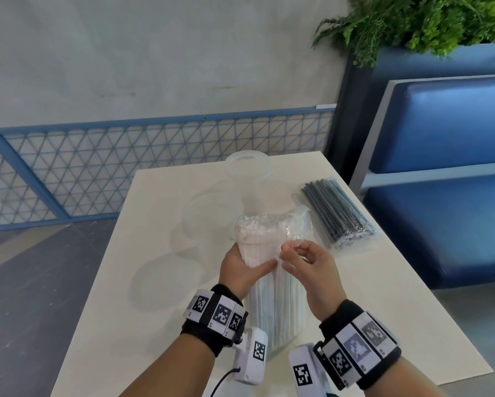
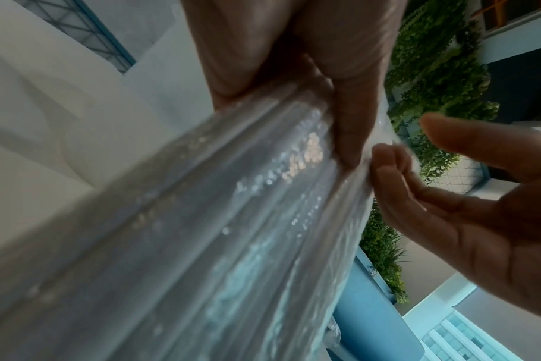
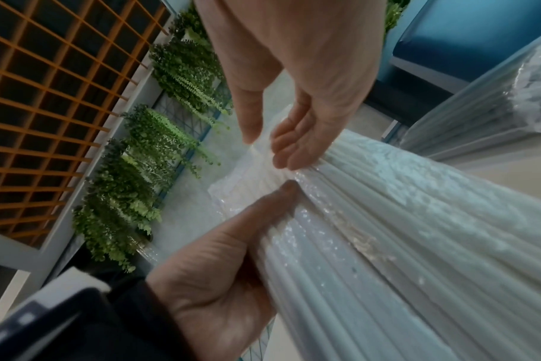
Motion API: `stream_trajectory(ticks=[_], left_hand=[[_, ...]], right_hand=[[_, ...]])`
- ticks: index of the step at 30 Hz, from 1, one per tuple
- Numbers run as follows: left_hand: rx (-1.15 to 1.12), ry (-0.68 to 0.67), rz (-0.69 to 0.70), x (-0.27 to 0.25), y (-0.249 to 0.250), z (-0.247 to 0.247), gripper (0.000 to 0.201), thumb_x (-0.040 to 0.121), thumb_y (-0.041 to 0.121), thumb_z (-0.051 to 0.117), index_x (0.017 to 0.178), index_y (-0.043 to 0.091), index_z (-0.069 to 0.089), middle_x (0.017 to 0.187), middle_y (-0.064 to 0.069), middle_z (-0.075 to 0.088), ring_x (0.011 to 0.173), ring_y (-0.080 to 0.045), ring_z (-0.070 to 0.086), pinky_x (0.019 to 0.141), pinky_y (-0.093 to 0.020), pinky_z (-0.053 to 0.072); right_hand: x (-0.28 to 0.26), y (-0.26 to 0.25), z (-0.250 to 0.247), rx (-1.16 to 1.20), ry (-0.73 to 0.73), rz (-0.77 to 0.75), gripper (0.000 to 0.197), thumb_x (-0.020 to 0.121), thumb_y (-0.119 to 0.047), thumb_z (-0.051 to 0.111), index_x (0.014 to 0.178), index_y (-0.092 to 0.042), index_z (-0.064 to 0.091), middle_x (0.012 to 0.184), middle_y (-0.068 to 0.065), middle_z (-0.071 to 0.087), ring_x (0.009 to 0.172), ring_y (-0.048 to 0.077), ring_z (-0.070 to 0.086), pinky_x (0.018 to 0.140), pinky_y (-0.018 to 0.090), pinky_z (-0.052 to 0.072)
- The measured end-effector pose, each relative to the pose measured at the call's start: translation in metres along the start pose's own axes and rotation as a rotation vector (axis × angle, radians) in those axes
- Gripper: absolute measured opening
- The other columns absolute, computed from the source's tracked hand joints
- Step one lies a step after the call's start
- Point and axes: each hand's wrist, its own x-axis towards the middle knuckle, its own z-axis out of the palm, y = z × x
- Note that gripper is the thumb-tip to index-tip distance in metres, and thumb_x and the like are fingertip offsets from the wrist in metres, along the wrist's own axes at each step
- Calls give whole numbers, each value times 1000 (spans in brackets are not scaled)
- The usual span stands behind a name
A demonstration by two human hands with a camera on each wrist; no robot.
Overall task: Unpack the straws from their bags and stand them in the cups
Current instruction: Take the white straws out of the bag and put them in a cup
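— Holding the bag of white straws upright above the table, the left hand wraps its middle; that grip is firm. What is the right hand doing?

— Its grip is narrow: thumb and fingers pinch the loose film near the top of the bag. Advice: keep the left hand clamped below the pinch, then pull the film away sideways so that it tears without spilling straws.

— And the rest?

— The bag of black straws lies sealed on the table to the right. Clear cups stand beyond, empty as far as I can tell.
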Motion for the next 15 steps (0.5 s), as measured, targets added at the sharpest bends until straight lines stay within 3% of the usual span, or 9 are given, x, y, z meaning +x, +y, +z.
stream_trajectory(ticks=[6,10,12,15], left_hand=[[12,-14,-9,1,1,3,64,49,34,83,106,14,61,100,-5,71,96,-20,67,84,-40,56],[54,-28,-28,2,1,2,58,56,24,86,107,13,60,102,-4,69,98,-19,65,88,-40,54],[49,-57,-30,1,2,2,63,55,27,86,110,15,59,106,-2,69,101,-18,64,90,-42,53],[57,-75,-15,0,4,3,72,47,39,84,110,16,60,107,-2,69,102,-17,64,90,-42,53]], right_hand=[[-2,-19,3,58,-69,23,3,83,-3,63,81,-2,63,75,13,68,70,13,67,65,17,55],[8,-51,3,191,-71,-1,10,88,-4,55,82,-6,62,72,5,67,72,12,67,71,20,56],[18,-66,3,267,-108,6,10,90,-6,53,91,-7,63,79,3,67,78,12,68,73,19,57],[30,-81,5,296,-205,7,31,91,-8,52,121,-13,56,102,1,68,91,8,68,80,18,56]])
